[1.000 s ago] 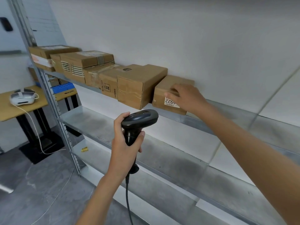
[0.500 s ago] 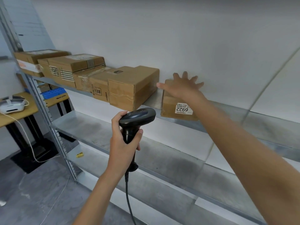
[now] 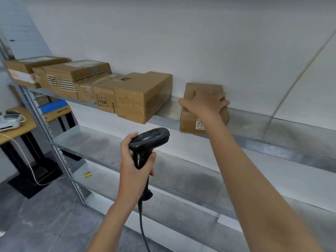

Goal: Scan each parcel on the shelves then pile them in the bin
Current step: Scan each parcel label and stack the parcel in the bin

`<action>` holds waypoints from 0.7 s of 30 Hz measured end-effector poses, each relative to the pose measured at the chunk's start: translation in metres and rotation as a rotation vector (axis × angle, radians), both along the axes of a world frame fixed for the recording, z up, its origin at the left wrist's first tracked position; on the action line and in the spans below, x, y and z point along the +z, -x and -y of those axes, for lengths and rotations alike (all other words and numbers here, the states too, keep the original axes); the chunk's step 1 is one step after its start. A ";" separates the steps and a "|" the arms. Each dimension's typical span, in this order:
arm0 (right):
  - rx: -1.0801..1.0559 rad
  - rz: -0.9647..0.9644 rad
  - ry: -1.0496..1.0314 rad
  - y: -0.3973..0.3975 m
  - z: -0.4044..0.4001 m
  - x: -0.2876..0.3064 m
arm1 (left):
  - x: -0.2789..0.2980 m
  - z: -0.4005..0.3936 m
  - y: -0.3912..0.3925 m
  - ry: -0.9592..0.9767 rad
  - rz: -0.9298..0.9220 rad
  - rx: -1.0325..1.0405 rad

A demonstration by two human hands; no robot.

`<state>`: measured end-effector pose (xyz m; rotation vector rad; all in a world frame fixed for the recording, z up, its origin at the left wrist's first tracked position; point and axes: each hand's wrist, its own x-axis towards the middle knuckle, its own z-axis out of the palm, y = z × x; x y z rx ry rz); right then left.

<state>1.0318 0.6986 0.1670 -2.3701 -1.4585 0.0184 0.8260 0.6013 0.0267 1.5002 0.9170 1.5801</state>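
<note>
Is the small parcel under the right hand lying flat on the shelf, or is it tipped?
Tipped. The small parcel leans up with its label facing forward, gripped from above by the right hand.

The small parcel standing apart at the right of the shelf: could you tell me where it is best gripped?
Probably across the top, from the front and above, as the right hand grips the small parcel now. Its back is against the wall, while both sides are free, so thumb and fingers can span its width.
</note>
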 end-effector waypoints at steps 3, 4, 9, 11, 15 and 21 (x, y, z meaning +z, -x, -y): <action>0.060 0.046 -0.177 0.003 0.032 -0.019 | -0.005 0.003 0.001 0.018 0.057 0.001; 0.073 0.055 -0.235 0.007 0.047 -0.028 | -0.007 0.005 0.001 0.021 0.083 0.002; 0.056 0.030 -0.509 0.039 0.134 -0.091 | -0.021 0.014 -0.004 0.052 0.282 0.070; 0.041 -0.013 -0.550 0.050 0.162 -0.116 | -0.034 0.018 -0.007 0.129 0.368 0.039; 0.024 -0.185 -0.556 0.064 0.206 -0.164 | -0.072 0.036 -0.013 0.332 0.427 -0.034; 0.018 -0.610 -0.313 0.055 0.226 -0.197 | -0.110 0.058 -0.017 0.568 0.373 -0.150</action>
